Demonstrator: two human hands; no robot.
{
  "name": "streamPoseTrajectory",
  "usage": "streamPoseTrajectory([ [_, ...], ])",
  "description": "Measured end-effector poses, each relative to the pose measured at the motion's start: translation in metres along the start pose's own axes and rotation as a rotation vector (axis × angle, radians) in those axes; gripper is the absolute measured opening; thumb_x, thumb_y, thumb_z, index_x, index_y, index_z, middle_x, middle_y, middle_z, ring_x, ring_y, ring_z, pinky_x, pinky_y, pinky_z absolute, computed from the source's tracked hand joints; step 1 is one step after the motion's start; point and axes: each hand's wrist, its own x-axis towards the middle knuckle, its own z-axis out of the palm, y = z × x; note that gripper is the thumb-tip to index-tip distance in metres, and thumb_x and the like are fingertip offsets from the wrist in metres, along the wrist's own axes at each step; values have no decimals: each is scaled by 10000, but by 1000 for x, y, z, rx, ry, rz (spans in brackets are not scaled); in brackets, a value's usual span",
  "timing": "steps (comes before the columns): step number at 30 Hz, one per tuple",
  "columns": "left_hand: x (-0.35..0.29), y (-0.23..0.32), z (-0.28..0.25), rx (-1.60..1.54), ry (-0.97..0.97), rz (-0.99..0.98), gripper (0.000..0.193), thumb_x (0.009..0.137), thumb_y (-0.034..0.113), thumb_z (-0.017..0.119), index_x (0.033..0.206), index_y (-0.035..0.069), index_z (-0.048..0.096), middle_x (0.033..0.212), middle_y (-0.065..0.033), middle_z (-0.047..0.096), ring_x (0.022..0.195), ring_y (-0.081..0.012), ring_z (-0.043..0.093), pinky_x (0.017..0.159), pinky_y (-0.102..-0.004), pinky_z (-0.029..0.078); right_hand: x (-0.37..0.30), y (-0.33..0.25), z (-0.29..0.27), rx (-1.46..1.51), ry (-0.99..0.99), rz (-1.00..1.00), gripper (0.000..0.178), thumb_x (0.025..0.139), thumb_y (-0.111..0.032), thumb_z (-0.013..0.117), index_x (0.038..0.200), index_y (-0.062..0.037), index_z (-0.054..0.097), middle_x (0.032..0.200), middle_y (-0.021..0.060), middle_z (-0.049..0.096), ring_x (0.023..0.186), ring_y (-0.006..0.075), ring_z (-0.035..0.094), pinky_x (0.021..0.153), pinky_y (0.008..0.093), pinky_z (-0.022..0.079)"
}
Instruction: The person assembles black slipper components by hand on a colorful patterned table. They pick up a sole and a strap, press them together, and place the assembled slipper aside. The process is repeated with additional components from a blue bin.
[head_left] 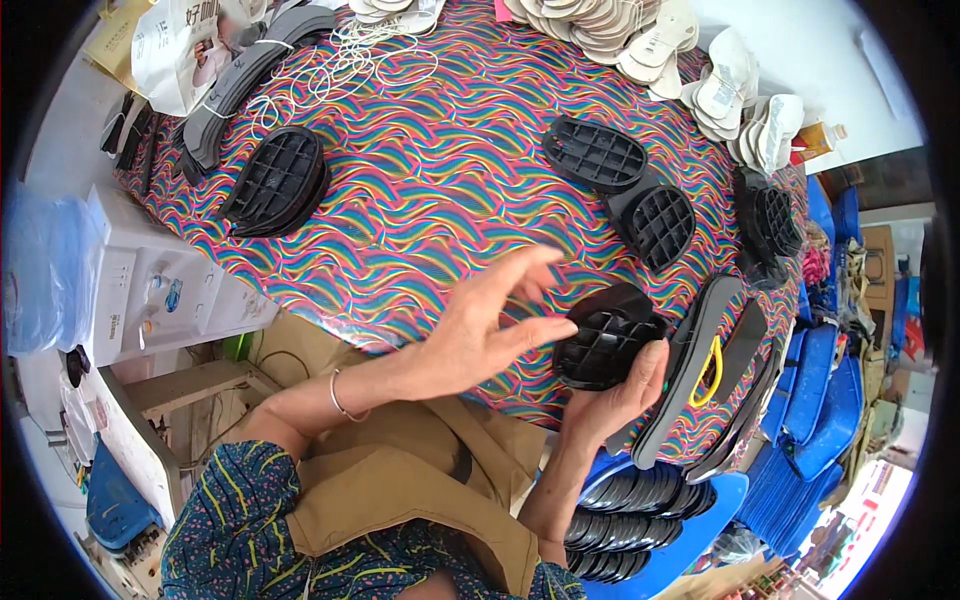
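My right hand (622, 396) grips a black heel piece (600, 350) with a gridded hollow face, its thumb along the right edge. My left hand (480, 325) is at the left of that piece, fingers apart and a little blurred. Its thumb tip reaches the piece's upper left edge; I cannot tell whether it touches. Beyond my hands, two more black heel pieces (597, 153) (655, 226) lie grid side up on the patterned cloth (420, 200). A stack of such pieces (275, 182) lies farther left. Another dark gridded piece (772, 220) is at the right edge.
Grey-black strips (690, 365) and a yellow band (707, 372) lie right of my hands. Tied grey strips (225, 100), white cord (345, 70) and pale insoles (600, 35) line the far side. A blue bin (715, 510) of black parts stands below right. A white appliance (150, 290) stands at left.
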Motion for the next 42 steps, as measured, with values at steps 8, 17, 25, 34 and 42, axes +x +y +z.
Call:
streamPoseTrajectory([
  [8,7,13,-2,221,94,312,324,782,-7,688,1098,-21,619,879,-146,633,729,-275,632,556,-345,477,-18,22,4,-118,-88,26,369,1031,-243,496,1277,25,553,1206,114,617,1069,191,609,886,333,497],
  [17,16,17,-17,764,-160,558,434,682,10,647,1111,-42,607,766,-91,532,662,-239,565,551,-365,458,18,-33,21,-832,-439,-17,217,805,-118,776,840,-21,585,726,8,523,650,81,473,606,238,396],
  [25,23,14,-11,695,-191,523,448,679,3,640,1127,29,632,726,-57,494,631,-222,534,534,-359,417,15,-14,12,-392,-345,241,270,920,-154,676,715,-26,558,678,-56,498,641,35,401,569,224,327],
  [34,44,-7,-28,339,37,215,281,738,-61,681,992,58,678,696,-81,582,586,-271,571,525,-378,431,21,-1,-1,-683,-227,156,330,945,-111,613,668,-5,470,619,-11,354,614,55,331,527,267,283],
  [42,38,10,-19,550,-179,390,415,662,-78,681,1051,63,648,710,-86,587,596,-259,577,524,-379,425,29,-51,20,-1110,-563,-549,324,745,-68,763,1054,-46,664,1001,119,602,914,271,605,772,377,485],
])
